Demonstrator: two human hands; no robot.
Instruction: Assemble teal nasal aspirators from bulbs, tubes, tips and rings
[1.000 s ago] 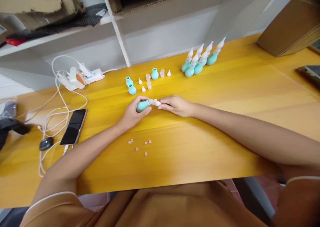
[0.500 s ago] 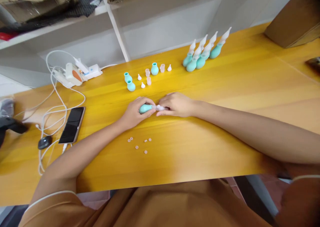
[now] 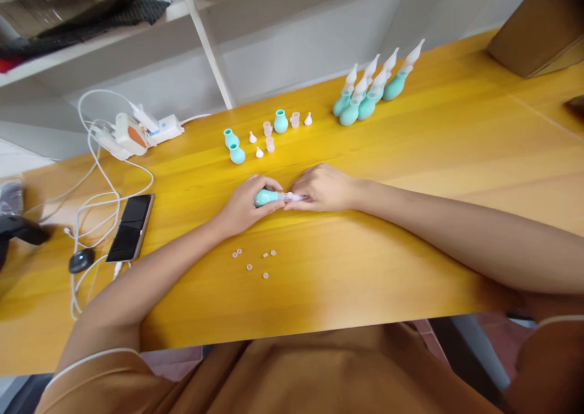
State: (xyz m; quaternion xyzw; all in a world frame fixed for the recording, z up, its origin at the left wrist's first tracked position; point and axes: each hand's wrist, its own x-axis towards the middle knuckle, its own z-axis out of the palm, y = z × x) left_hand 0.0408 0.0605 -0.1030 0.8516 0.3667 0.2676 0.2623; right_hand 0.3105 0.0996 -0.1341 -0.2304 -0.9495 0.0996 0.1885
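Observation:
My left hand (image 3: 243, 207) is closed around a teal squeeze bulb (image 3: 265, 198), which lies sideways with its neck to the right. A clear connector (image 3: 283, 197) sits at the bulb's neck. My right hand (image 3: 326, 189) pinches the whitish translucent tip (image 3: 295, 197) at the connector's other end; the fingers partly cover it. Beyond my hands stand loose teal bulbs (image 3: 281, 122), clear connectors (image 3: 271, 144) and small white nozzles (image 3: 308, 119). Several small pinkish rings (image 3: 266, 276) lie on the table nearer to me.
Several bulbs with white tips fitted (image 3: 366, 106) stand at the back right. A cardboard box (image 3: 533, 31) is at the far right. On the left are a phone (image 3: 130, 228), a black earbud-like case (image 3: 82, 260), white cables and a power strip (image 3: 168, 129). Shelves rise behind the wooden table (image 3: 365, 268).
The view has shifted slightly. My right hand sits marginally further along the tip, its fingers curled a little more. My left hand keeps its hold on the bulb.

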